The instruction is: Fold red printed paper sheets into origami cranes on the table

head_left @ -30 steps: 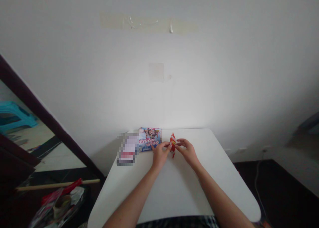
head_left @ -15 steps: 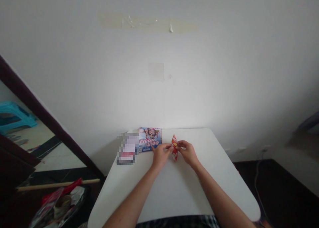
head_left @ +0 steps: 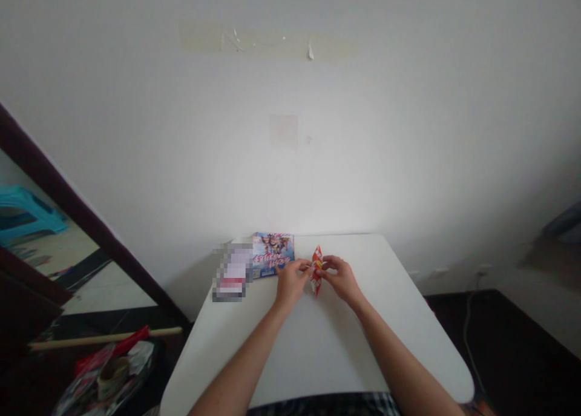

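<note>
Between my two hands is a small folded paper piece [head_left: 317, 255], red and white with a bit of yellow, pointed at its far and near ends. My left hand [head_left: 292, 278] pinches its left side with thumb and forefinger. From the right, the thumb and fingers of my right hand [head_left: 339, 277] close on its other side. It is held over the white table [head_left: 318, 355]; whether it touches the top I cannot tell. Fingertips cover its middle. Just beyond my left hand lies a blue printed booklet or sheet [head_left: 273, 252] with red lettering.
A blurred-out, phone-like object [head_left: 232, 272] lies on the table's left side. The wall [head_left: 290, 180] rises directly behind the table. At lower left are a bag-lined bin [head_left: 109, 376] and a wooden stick [head_left: 109, 338]; a blue stool [head_left: 29, 213] shows in a mirror.
The paper piece has turned slightly between my fingers, showing more red and white on its far half. Both hands stay in nearly the same place.
</note>
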Demonstrator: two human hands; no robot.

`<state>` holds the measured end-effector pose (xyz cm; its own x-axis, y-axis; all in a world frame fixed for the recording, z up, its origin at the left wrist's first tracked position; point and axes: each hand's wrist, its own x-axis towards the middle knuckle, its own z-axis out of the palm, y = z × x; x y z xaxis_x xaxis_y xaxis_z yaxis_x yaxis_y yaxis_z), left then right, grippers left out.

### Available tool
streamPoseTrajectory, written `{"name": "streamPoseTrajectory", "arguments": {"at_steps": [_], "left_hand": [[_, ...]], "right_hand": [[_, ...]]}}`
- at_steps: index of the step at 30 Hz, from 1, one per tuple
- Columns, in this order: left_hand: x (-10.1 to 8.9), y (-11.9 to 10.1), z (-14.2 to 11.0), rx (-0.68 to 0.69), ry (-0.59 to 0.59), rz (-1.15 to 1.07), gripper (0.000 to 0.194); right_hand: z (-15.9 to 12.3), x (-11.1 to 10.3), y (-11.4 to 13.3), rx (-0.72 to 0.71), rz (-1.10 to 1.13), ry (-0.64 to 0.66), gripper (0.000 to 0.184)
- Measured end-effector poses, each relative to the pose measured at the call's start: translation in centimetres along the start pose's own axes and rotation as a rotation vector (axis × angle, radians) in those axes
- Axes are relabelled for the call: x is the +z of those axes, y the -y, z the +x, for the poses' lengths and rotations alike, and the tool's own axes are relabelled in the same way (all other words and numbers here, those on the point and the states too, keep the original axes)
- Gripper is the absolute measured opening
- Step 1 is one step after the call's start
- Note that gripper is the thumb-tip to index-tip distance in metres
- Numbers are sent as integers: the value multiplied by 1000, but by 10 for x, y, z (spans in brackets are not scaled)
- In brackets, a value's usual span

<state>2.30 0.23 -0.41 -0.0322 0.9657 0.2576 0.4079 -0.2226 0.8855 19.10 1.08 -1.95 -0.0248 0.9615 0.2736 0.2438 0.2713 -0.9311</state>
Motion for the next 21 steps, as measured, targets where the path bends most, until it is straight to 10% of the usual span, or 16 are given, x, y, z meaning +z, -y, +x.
{"name": "streamPoseTrajectory", "arguments": {"at_steps": [21], "left_hand": [[-3,-8,-3,10,12,94,21]], "right_hand": [[0,-7,12,-49,-206,-33,22]]}}
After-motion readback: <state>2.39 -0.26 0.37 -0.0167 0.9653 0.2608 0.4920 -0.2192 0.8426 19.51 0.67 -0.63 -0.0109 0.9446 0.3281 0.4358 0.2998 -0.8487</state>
